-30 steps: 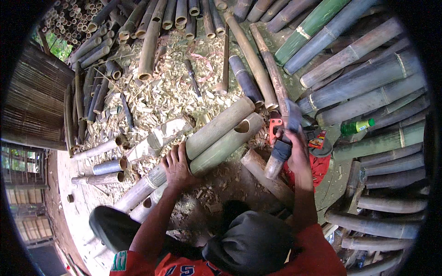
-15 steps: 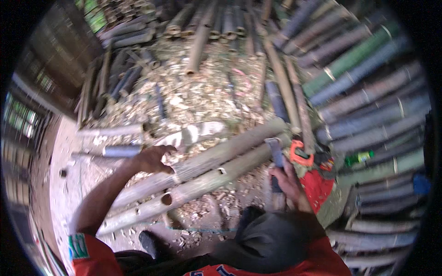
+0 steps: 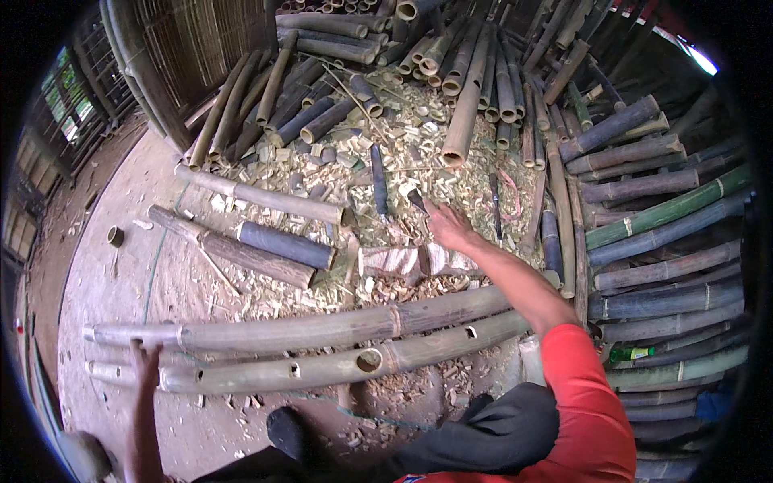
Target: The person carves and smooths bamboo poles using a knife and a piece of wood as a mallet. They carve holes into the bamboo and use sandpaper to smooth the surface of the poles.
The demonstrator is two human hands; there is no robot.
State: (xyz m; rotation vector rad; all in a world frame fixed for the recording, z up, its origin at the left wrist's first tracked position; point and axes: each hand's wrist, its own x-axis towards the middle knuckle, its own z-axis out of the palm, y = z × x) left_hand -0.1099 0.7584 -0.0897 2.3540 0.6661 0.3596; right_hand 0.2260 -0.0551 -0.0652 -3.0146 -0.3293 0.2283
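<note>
A drilled bamboo pole (image 3: 338,369) is steadied near its left end by the left hand (image 3: 147,358), fingers spread. The right hand (image 3: 448,227), fingers released, is stretched far toward a chisel (image 3: 416,199), not yet grasped. Holes are already cut.

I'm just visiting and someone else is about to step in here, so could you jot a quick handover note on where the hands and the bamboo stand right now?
Left hand: open, fingers resting on the near end of the front bamboo pole, holding nothing.
Right hand: stretched forward over the wood chips, fingertips at a small dark tool; whether it is gripped cannot be told.
Two long poles lie side by side across the floor in front of the person; the rear pole shows no holes from here.
Done: the front pole already has several holes, one large and round.
Left: cannot tell from this view.
</note>
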